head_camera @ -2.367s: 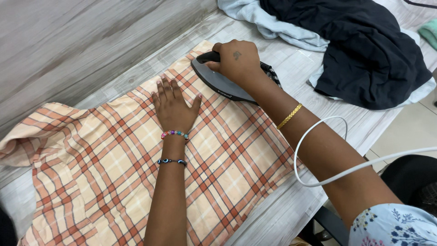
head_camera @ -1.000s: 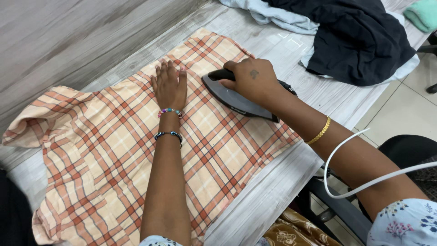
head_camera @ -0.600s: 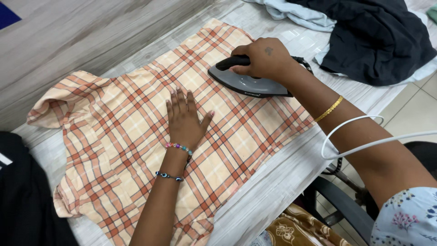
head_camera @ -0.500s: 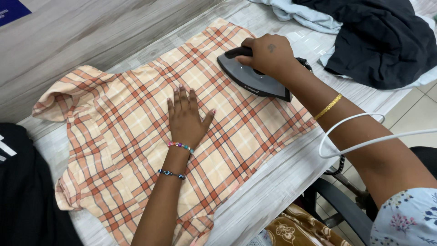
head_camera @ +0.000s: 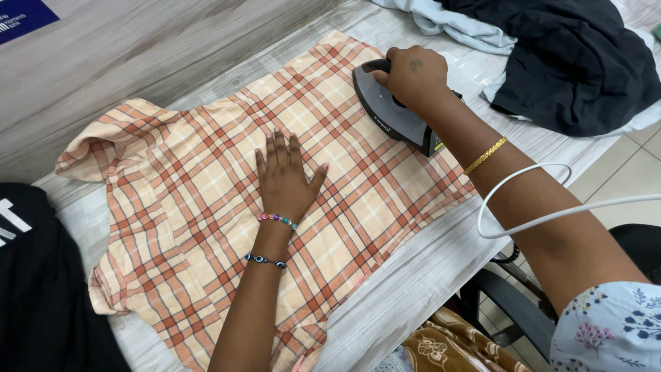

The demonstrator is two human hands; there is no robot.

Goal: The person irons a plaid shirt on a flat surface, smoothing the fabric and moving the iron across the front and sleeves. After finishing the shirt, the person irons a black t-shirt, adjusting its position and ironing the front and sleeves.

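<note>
A peach and orange plaid shirt [head_camera: 206, 200] lies spread flat on a pale wood-grain table [head_camera: 427, 262]. My left hand [head_camera: 284, 176] rests palm down on the middle of the shirt, fingers apart, holding the cloth flat. My right hand [head_camera: 413, 72] grips the black handle of a grey electric iron [head_camera: 389, 114], which sits on the shirt's far right part, near its top edge. The iron's white cord [head_camera: 530, 213] loops past my right forearm.
A heap of dark navy cloth [head_camera: 571, 62] over pale blue cloth [head_camera: 454, 21] lies at the table's far right. A black garment [head_camera: 41, 289] covers the near left corner. A wood-grain wall panel [head_camera: 138, 55] runs along the far side. A chair [head_camera: 509, 303] stands below the table edge.
My right hand has slid the iron up and to the right over the shirt, turning its tip toward the far edge. My left hand has stayed pressed on the cloth.
</note>
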